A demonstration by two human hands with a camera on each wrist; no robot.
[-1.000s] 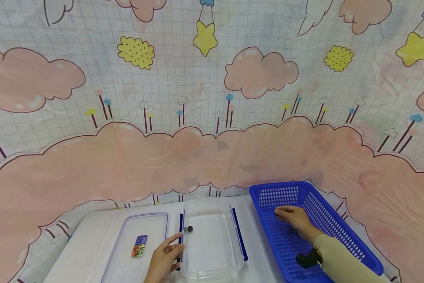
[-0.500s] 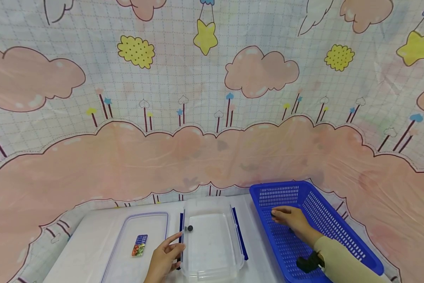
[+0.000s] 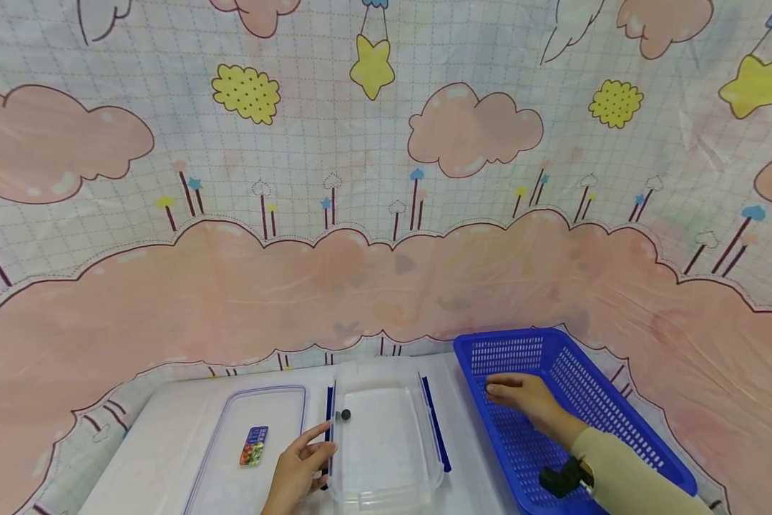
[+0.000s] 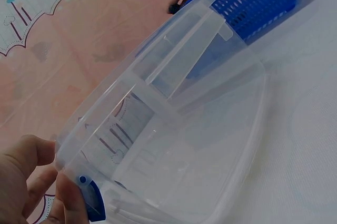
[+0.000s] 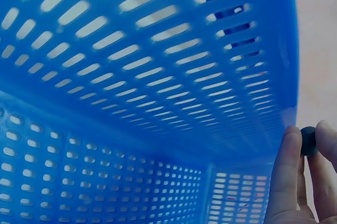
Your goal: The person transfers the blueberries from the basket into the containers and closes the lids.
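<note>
My left hand grips the left rim of a clear plastic storage box; the left wrist view shows thumb and fingers on the edge, beside a blue clip. Inside the box, near its left wall, sits a small dark round piece. Over the left part of a blue plastic basket, my right hand pinches another small dark round piece between thumb and fingertips. Its exact kind cannot be made out.
A clear lid with a purple-blue rim lies left of the box, bearing a colourful label. Another blue clip runs along the box's right side. A patterned curtain hangs behind the white table.
My right hand has moved slightly left across the basket, carrying the small dark round piece. My left hand has stayed on the box rim.
</note>
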